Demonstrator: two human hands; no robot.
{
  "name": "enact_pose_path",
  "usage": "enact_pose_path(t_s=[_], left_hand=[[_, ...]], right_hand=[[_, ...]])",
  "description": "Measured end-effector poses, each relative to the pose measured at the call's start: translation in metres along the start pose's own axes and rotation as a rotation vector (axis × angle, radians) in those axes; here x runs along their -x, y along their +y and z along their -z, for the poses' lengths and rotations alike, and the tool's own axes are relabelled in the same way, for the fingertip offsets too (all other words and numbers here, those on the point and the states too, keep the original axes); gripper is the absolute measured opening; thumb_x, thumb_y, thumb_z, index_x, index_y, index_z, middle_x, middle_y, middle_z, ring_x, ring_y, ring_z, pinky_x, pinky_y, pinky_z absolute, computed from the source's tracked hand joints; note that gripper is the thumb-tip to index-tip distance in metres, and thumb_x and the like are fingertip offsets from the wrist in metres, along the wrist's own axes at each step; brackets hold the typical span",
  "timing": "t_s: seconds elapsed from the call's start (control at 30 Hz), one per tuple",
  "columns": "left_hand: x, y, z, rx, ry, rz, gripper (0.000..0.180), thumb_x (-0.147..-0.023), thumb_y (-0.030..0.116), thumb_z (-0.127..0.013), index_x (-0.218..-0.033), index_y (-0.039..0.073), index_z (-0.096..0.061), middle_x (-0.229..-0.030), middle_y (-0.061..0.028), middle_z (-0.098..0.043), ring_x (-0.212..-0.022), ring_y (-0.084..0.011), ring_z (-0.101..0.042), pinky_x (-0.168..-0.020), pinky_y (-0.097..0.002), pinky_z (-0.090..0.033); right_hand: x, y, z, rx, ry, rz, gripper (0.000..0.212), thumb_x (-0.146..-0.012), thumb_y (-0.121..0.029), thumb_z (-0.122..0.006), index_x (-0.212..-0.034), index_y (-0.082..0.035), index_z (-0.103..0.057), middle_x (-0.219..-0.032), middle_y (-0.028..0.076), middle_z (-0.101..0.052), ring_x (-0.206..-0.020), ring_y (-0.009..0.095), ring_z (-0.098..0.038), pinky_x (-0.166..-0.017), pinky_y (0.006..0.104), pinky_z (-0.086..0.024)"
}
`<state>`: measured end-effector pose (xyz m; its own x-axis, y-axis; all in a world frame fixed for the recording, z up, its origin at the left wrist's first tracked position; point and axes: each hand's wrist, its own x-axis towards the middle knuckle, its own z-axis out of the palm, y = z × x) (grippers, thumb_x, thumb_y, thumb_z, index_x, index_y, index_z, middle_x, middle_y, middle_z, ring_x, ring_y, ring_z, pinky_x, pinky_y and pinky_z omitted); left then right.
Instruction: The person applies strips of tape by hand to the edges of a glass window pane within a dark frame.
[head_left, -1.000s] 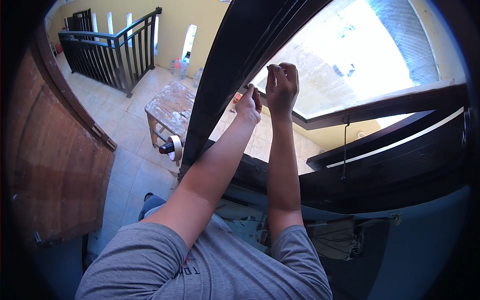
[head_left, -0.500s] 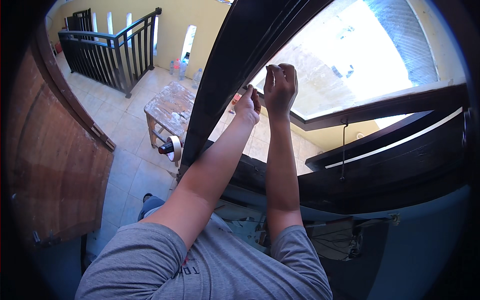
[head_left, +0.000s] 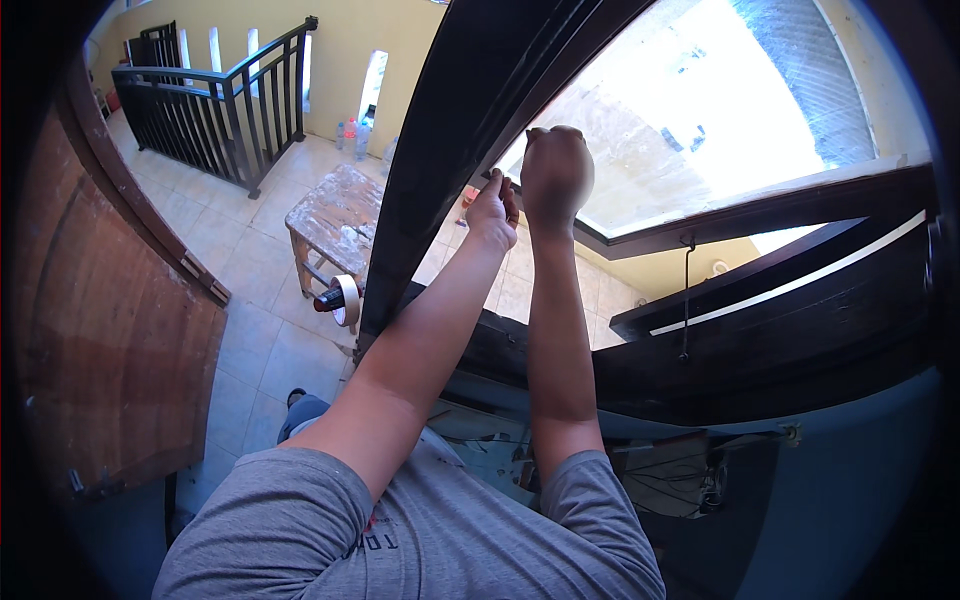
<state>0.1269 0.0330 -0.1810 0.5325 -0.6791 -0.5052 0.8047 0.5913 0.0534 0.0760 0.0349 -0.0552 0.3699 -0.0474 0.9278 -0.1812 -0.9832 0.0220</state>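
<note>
Both my arms reach up to the dark window frame (head_left: 432, 150). My left hand (head_left: 494, 210) is closed in a pinch close to the frame's inner edge; whatever lies between its fingers is too small to name. Just right of it and slightly higher, my right hand (head_left: 558, 180) is closed, its back toward me and partly smeared. Its fingers are mostly hidden, so what they hold cannot be made out. Beyond it, a dark-framed glass window sash (head_left: 650, 150) stands tilted outward, with a thin metal hook (head_left: 687, 300) hanging below.
A paint-spattered wooden stool (head_left: 335, 215) stands on the tiled floor at left. Nearer, a roll of tape (head_left: 347, 300) is beside the frame. Farther back are a black metal railing (head_left: 235, 120) and several plastic bottles (head_left: 355, 138). A wooden door (head_left: 120, 330) flanks the left side.
My right hand has turned, so its back faces me and its fingers are tucked closer to the frame. My left hand has hardly moved.
</note>
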Motion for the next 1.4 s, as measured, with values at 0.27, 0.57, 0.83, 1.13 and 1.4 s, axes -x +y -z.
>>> enact_pose_path(t_s=[0.27, 0.57, 0.83, 1.13, 1.4], left_hand=[[-0.01, -0.005, -0.002, -0.009, 0.028, 0.005, 0.019, -0.095, 0.032, -0.085, -0.097, 0.017, -0.074, -0.088, 0.0081, -0.075, -0.066, 0.0, -0.06, -0.056, -0.0156, -0.041], [-0.038, -0.004, 0.001, 0.108, -0.043, 0.015, 0.019, -0.094, 0.028, -0.086, -0.096, 0.013, -0.074, -0.088, 0.0045, -0.076, -0.066, -0.0019, -0.065, -0.055, -0.015, -0.05], [0.012, -0.001, -0.008, -0.065, 0.095, -0.022, 0.019, -0.096, 0.03, -0.085, -0.099, 0.015, -0.074, -0.088, 0.0055, -0.076, -0.063, -0.0016, -0.062, -0.054, -0.0155, -0.046], [0.021, 0.009, -0.013, -0.044, 0.104, -0.034, 0.019, -0.095, 0.028, -0.086, -0.096, 0.015, -0.073, -0.087, 0.0047, -0.077, -0.063, -0.0014, -0.064, -0.053, -0.0138, -0.047], [0.02, 0.006, -0.018, -0.058, 0.112, -0.065, 0.021, -0.097, 0.032, -0.083, -0.093, 0.015, -0.072, -0.082, 0.0072, -0.074, -0.059, 0.0003, -0.06, -0.047, -0.0151, -0.039]], right_hand=[[-0.001, -0.001, 0.001, 0.05, 0.033, 0.024, 0.011, -0.086, -0.003, -0.08, -0.096, -0.005, -0.075, -0.098, 0.009, -0.064, -0.084, 0.029, -0.065, -0.075, 0.0423, -0.053], [-0.002, -0.015, -0.008, -0.006, 0.112, -0.049, 0.011, -0.088, -0.003, -0.08, -0.096, -0.001, -0.073, -0.098, 0.013, -0.063, -0.082, 0.032, -0.067, -0.068, 0.0417, -0.055], [0.006, 0.0, 0.003, 0.012, 0.195, -0.266, 0.059, -0.08, -0.027, -0.096, -0.115, -0.004, -0.055, -0.095, 0.01, -0.059, -0.068, 0.02, -0.057, -0.06, 0.0326, -0.051], [-0.008, -0.008, 0.011, -0.108, 0.124, -0.359, 0.047, -0.085, -0.028, -0.092, -0.107, -0.004, -0.059, -0.081, 0.009, -0.063, -0.063, 0.021, -0.063, -0.056, 0.0355, -0.051], [-0.011, 0.005, 0.017, -0.075, 0.066, -0.257, 0.042, -0.086, -0.025, -0.092, -0.104, -0.004, -0.061, -0.078, 0.009, -0.064, -0.062, 0.021, -0.064, -0.057, 0.0339, -0.052]])
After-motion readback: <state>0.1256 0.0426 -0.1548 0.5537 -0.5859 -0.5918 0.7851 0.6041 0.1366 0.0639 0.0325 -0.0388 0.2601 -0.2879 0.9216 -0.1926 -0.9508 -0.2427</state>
